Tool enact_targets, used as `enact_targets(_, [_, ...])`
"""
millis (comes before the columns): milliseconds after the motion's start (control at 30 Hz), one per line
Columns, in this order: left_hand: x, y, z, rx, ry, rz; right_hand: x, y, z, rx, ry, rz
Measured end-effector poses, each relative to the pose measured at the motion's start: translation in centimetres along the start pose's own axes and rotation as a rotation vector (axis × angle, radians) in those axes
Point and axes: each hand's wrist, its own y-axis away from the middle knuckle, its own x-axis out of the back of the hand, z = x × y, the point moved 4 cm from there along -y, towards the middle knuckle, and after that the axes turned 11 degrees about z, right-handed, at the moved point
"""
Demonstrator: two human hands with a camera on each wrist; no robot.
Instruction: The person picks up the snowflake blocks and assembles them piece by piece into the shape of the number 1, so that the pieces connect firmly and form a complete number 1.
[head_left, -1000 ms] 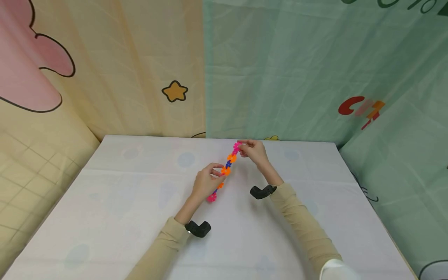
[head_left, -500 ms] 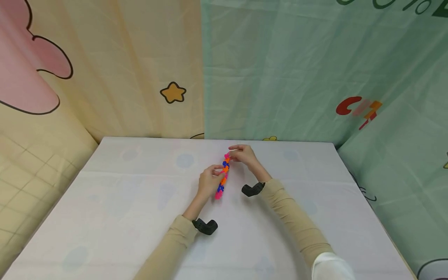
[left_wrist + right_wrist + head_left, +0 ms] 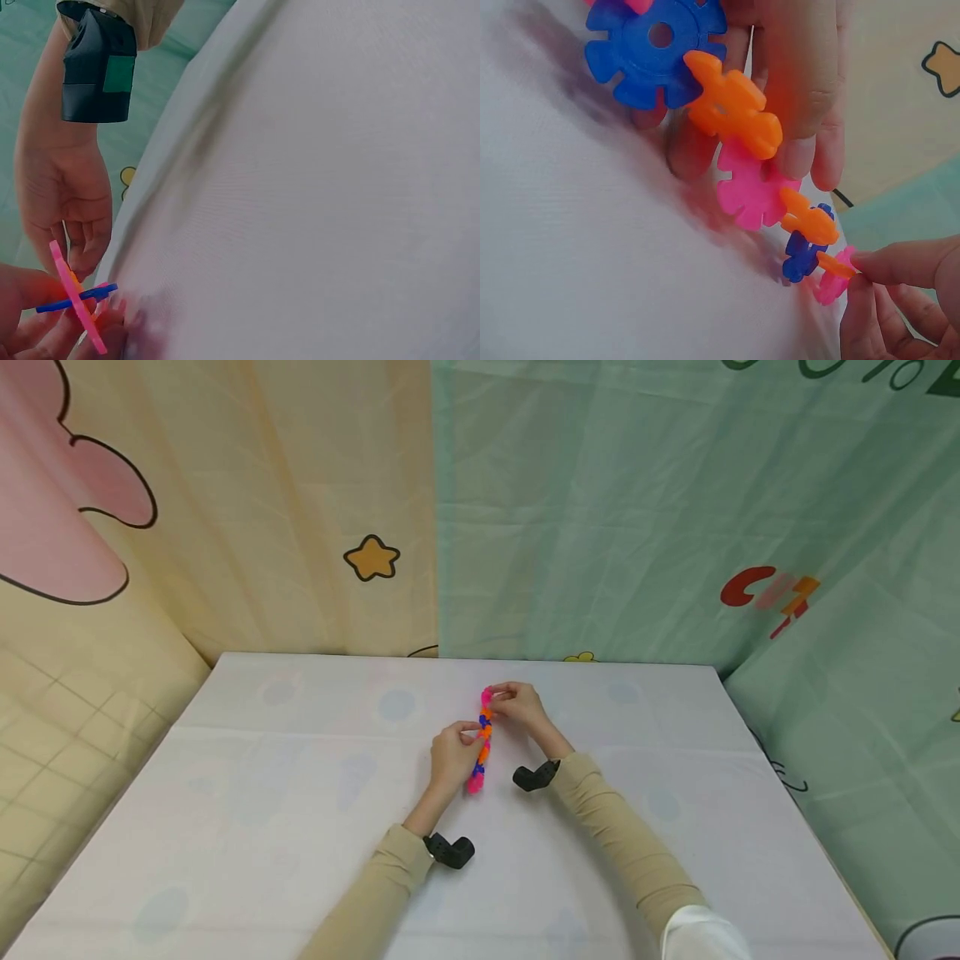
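A chain of notched plastic discs [image 3: 485, 722], pink, orange and blue, slants over the white table in the head view. My left hand [image 3: 450, 758] holds it near its middle from the left. At its far end, my right hand [image 3: 522, 706] pinches a pink disc [image 3: 832, 286] between thumb and fingers. The right wrist view brings a large blue disc [image 3: 619, 52] close, then an orange disc [image 3: 739, 109] and a pink one beside the left fingers. In the left wrist view, a pink disc [image 3: 66, 274] crosses a blue disc [image 3: 52, 306], seen edge-on near the left fingers.
A white cloth with pale spots covers the table [image 3: 247, 860]. Black cameras [image 3: 450, 852] are strapped to both wrists. Behind the table hang a yellow curtain [image 3: 300, 485] and a green curtain [image 3: 600, 510].
The chain has turned from slanting to nearly upright in the head view. My right hand has moved left and slightly nearer; my left hand has shifted right with the chain.
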Motion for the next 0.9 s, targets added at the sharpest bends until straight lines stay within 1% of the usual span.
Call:
enact_targets(133, [0.21,0.15,0.04,-0.009,-0.059,0.010,-0.02,0.11,0.33,-0.023,0.028,0.003])
enact_targets(200, [0.29,0.18,0.06,-0.010,-0.067,0.010,-0.06,0.15,0.43,-0.026,0.034,0.002])
enact_targets(267, [0.28,0.21,0.00,-0.007,-0.058,0.006,-0.07,0.14,0.51,-0.021,0.040,0.003])
enact_targets(467, [0.19,0.27,-0.39,0.034,-0.021,0.003,-0.23,0.05,0.65,-0.017,0.042,0.005])
enact_targets(667, [0.20,0.38,-0.51,0.067,-0.007,-0.004,-0.52,0.19,0.57,-0.022,0.014,-0.011])
enact_targets(833, [0.31,0.42,-0.52,0.073,0.003,0.002,-0.74,0.39,0.35,-0.017,0.018,-0.014])
enact_targets(900, [0.25,0.44,-0.60,0.086,0.013,-0.002,-0.79,0.43,0.34,-0.010,0.025,-0.011])
